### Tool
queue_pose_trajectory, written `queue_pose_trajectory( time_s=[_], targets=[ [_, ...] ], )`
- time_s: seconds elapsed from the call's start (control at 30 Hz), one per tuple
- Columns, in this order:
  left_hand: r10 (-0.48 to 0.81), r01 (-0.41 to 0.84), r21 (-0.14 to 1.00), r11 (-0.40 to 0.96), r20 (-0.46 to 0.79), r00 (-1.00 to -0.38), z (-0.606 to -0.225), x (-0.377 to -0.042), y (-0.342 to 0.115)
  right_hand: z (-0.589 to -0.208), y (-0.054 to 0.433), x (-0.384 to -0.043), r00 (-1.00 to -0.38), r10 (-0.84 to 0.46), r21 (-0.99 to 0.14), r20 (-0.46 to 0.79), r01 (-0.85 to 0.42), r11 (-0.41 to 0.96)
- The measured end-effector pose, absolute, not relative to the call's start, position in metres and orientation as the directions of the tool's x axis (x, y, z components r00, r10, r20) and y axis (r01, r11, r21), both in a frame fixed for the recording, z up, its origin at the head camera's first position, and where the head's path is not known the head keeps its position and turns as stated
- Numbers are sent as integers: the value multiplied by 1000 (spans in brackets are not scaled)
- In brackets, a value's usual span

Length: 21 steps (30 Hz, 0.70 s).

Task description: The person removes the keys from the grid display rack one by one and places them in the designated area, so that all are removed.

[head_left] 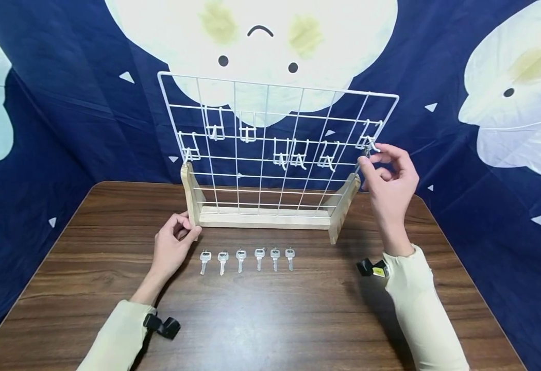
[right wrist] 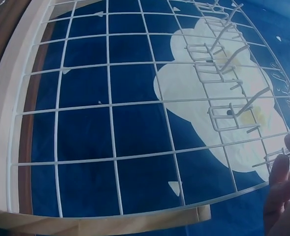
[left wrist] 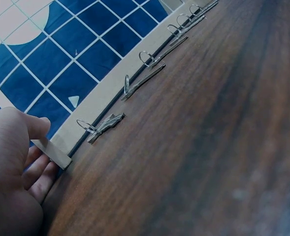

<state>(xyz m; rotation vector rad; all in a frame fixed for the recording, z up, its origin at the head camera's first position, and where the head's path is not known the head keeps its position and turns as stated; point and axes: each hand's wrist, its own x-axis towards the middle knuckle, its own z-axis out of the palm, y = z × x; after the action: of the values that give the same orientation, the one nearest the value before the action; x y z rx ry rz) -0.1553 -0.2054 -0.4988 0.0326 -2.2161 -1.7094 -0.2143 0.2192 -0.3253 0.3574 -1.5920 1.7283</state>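
Observation:
Upright on the table stands a white wire grid (head_left: 270, 139) in a wooden base (head_left: 265, 221). My left hand (head_left: 172, 242) grips the base's left foot between thumb and fingers; the left wrist view shows this hand (left wrist: 16, 162) at the foot's end (left wrist: 56, 153). At the grid's right edge, my right hand (head_left: 393, 175) pinches a small metal key (head_left: 367, 152), mostly covered by the fingers, at the rightmost white hook (head_left: 368, 140). Whether its ring is on the hook I cannot tell. Several keys with rings, one a silver key (head_left: 240, 260), lie in a row before the base.
More white wire hooks hang on the grid, among them a left-end hook (head_left: 189, 153) and a middle hook (head_left: 281, 158). Their prongs stick out toward me. A blue cloth (head_left: 80, 129) with cloud faces hangs behind and beside the brown wooden table (head_left: 252, 319).

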Motion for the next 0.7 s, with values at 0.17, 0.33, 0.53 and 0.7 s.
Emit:
queue_pose_trajectory(
  time_s=[0.17, 0.33, 0.53, 0.7],
  targets=[
    [-221, 193, 944, 269, 255, -941, -499, -156, -205, -323, 216, -217, -688, 322, -732, 651, -681, 23],
    [-224, 197, 943, 268, 260, -939, -500, -155, -206, -319, 213, -217, -704, 329, -746, 630, -666, 0],
    [-220, 210, 939, 274, 273, -936, -501, -156, -207, -317, 216, -219, -704, 321, -750, 634, -661, 30],
    [-222, 210, 938, 277, 275, -935, -501, -156, -207, -315, 219, -220, -724, 300, -760, 622, -650, 7]
  ],
)
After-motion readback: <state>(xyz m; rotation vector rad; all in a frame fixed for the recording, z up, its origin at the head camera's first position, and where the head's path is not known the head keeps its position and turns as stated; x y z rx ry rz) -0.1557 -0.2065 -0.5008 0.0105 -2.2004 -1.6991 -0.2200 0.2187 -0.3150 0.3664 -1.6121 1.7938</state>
